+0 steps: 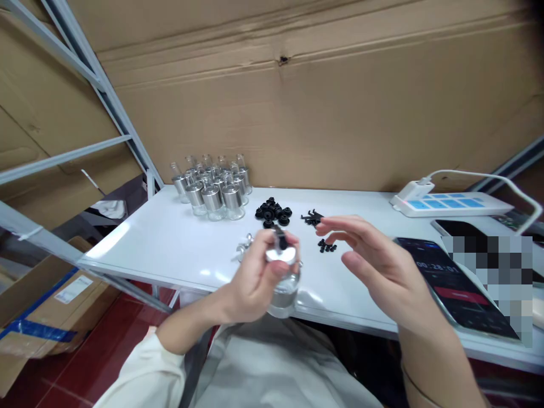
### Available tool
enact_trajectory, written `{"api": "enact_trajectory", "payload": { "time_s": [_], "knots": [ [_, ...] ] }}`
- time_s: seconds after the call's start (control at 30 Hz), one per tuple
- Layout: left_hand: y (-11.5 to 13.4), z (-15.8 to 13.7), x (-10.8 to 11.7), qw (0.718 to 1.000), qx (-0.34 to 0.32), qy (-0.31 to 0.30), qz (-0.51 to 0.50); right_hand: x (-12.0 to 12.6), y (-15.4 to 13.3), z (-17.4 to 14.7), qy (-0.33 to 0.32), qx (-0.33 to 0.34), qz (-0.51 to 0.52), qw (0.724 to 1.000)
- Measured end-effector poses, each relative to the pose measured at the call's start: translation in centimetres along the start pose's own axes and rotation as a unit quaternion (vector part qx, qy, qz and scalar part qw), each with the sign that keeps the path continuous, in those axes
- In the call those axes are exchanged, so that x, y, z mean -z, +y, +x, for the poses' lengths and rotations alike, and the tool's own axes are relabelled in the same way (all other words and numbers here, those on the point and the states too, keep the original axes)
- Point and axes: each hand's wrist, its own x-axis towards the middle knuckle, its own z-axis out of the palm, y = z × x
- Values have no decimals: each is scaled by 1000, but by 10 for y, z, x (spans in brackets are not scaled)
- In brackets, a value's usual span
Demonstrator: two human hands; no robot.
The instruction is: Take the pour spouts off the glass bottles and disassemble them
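Observation:
My left hand (259,277) is wrapped round the upper part of a glass bottle (284,297) with a silvery metal sleeve and cap. A small black piece stands on top of that cap. To the right, my right hand (374,266) hangs over the table with its fingers apart and nothing in them. Beneath its fingertips lie small black parts (326,246), and just past them a pile of thin black hooked pieces (313,217). Black round stoppers (272,212) are heaped beyond the bottle. Small silvery parts (243,247) lie partly hidden behind my left hand.
Several glass bottles with metal sleeves (212,192) stand grouped at the back left of the white table (187,243). A power strip (450,203) with a charger sits at the back right. A phone (454,289) showing a timer lies at the right. Cardboard (323,113) walls the back.

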Motion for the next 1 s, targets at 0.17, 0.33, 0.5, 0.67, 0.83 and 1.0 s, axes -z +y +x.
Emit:
{"api": "enact_trajectory", "payload": {
  "time_s": [0.17, 0.33, 0.5, 0.67, 0.83, 1.0],
  "knots": [
    [-23, 20, -37, 995, 45, -51, 73, -2, -8, -18, 45, -10, 5, 999],
    [-37, 25, -52, 993, 24, -38, 107, -7, -4, -20, 81, -23, -5, 996],
    [-51, 26, -56, 992, 2, -25, 124, -20, 3, -16, 115, -17, 11, 993],
    [-61, 32, -55, 991, -20, 8, 134, -35, 15, -8, 189, -19, 4, 982],
    [-66, 33, -55, 992, -6, 17, 127, -43, 18, -4, 221, -23, -3, 975],
    [-69, 35, -54, 994, -6, 26, 107, -48, 18, -2, 241, -26, -27, 970]
  ]
}}
